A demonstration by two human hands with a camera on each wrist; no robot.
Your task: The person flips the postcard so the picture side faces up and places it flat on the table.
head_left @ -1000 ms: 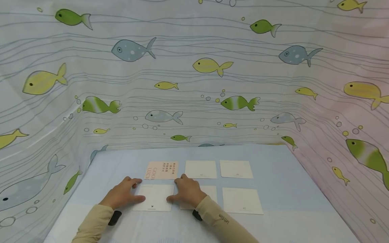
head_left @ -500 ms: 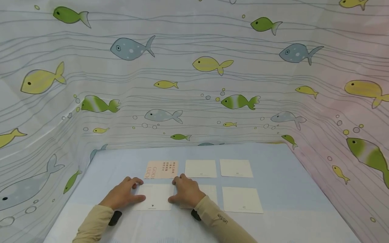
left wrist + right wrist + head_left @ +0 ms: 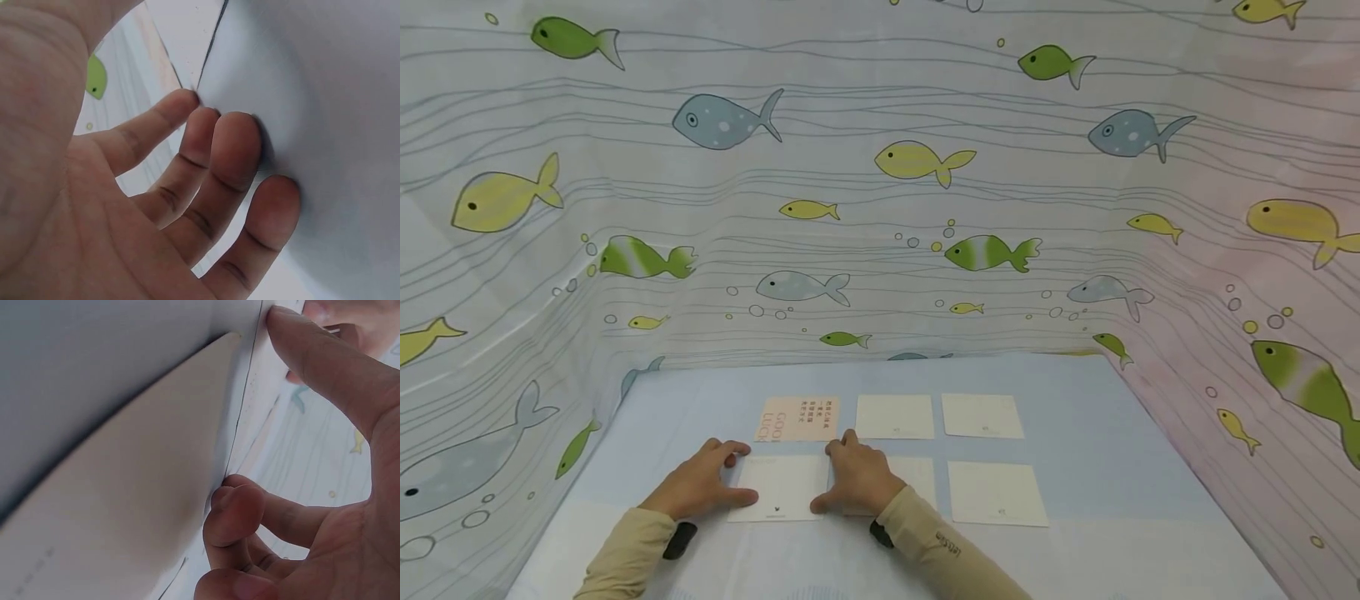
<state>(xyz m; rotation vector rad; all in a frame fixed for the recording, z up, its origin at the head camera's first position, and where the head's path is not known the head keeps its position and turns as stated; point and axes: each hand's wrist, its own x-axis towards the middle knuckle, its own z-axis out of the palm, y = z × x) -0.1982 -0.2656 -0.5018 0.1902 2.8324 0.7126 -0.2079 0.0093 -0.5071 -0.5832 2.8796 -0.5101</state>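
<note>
A white card [image 3: 782, 483] with a small dark mark lies at the front left of a cluster of cards, between both hands. My left hand [image 3: 700, 483] rests at its left side, thumb over the edge and index fingertip by the far left corner. At the opposite side, my right hand [image 3: 861, 475] touches the edge with its thumb and has its index finger at the far corner. The left wrist view shows spread fingers [image 3: 234, 150] resting on the tabletop beside the card's corner. Under my right hand, another white card [image 3: 917, 479] is partly hidden.
Behind the white card lies a pink GOOD LUCK card [image 3: 801, 421]. White cards continue rightward: one at back middle [image 3: 895, 417], one at back right [image 3: 983, 417] and one at front right [image 3: 997, 496]. Fish-patterned curtain [image 3: 887, 250] surrounds the pale blue table [image 3: 1112, 467].
Both thumbs have slid slightly nearer along the card's side edges. The cards and hands otherwise keep almost the same places.
</note>
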